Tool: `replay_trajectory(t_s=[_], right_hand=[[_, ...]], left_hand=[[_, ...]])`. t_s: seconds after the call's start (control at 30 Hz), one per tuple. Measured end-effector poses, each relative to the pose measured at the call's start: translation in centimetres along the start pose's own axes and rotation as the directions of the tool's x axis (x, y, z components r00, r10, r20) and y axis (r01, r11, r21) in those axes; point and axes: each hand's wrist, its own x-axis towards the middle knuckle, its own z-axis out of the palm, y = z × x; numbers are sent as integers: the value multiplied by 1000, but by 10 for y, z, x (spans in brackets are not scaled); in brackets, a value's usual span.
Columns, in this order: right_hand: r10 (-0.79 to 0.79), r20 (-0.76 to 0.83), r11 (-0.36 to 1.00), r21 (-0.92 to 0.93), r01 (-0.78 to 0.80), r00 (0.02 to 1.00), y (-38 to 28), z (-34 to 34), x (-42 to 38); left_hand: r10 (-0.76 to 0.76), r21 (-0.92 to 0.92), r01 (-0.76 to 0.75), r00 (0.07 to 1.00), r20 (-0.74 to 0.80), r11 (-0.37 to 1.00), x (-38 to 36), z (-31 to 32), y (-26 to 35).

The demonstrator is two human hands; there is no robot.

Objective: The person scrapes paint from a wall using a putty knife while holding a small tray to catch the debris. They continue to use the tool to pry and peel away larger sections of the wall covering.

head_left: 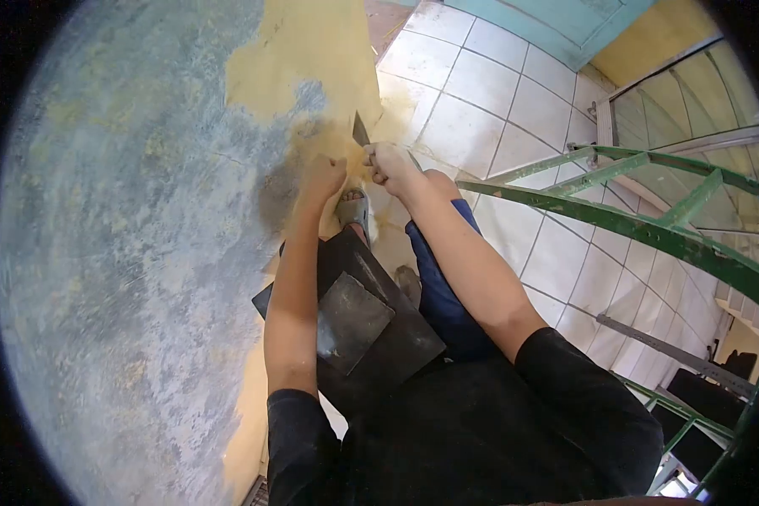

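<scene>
My right hand (392,171) is wrapped round a putty knife (360,129), its dark blade pointing up and towards the wall. Beside it on the left, my left hand (325,175) is closed in a fist in front of the wall; whatever it may hold is hidden. The wall (143,236) fills the left side, with patchy blue-grey paint and a yellow area (312,59) at the top. Between my forearms, a dark square piece (354,320) lies on a larger black flat sheet (405,337) over my lap.
A green ladder (616,218) slants in from the right. White floor tiles (489,80) with yellowish stains run beyond my hands. My sandalled foot (354,208) is below them. A light-blue door or panel (557,25) stands at the top, and a glazed frame (683,93) at the upper right.
</scene>
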Motion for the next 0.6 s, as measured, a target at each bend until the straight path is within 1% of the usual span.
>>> replay_trajectory(t_s=[0.03,0.07,0.1,0.17,0.2,0.23,0.27,0.3,0.33,0.37,0.4,0.43,0.47,0.5,0.53,0.57,0.6], right_hand=[[-2,2,995,-97,2,1000,0,1,-9],[-6,2,981,-192,6,1000,-1,2,-15],[-8,6,984,-180,9,1000,2,2,-13],[49,58,971,-237,-34,997,16,1,1],[48,59,973,-228,-33,997,24,-1,6],[75,148,985,-168,-50,986,33,-2,11],[95,237,991,-110,-70,967,37,-2,14],[94,238,992,-105,-70,967,35,3,7],[53,238,989,-146,-19,970,30,9,-6],[14,239,982,-188,33,971,25,14,-19],[13,234,982,-185,32,972,25,18,-25],[-41,228,978,-191,86,973,24,21,-30],[-94,223,970,-197,139,970,24,23,-36],[-95,219,971,-195,139,971,23,26,-43],[-206,188,934,-255,250,960,22,28,-51],[-314,164,881,-317,352,935,22,31,-58],[-313,164,882,-316,350,936,22,33,-62]], left_hand=[[68,122,-76,996,64,990,-28,-17,11],[83,133,-85,996,22,987,-57,-31,24],[97,144,-94,995,-17,985,-85,-38,30],[174,174,-158,981,-82,972,-118,-32,4],[191,260,-158,976,-108,953,-146,-35,8],[210,343,-154,969,-132,927,-174,-41,17],[212,348,-156,968,-131,925,-193,-43,18],[271,306,-213,949,-159,928,-209,-44,18],[326,263,-272,926,-188,925,-222,-42,17],[329,264,-275,926,-184,924,-233,-39,15],[347,279,-267,889,-298,923,-243,-35,12],[363,291,-257,837,-409,922,-251,-32,11],[365,291,-260,837,-407,921,-260,-31,13],[315,191,-255,838,-446,948,-270,-32,17],[261,89,-250,837,-480,964,-276,-35,19],[266,97,-251,831,-489,963,-280,-36,16],[265,98,-250,832,-488,963,-281,-38,16]])
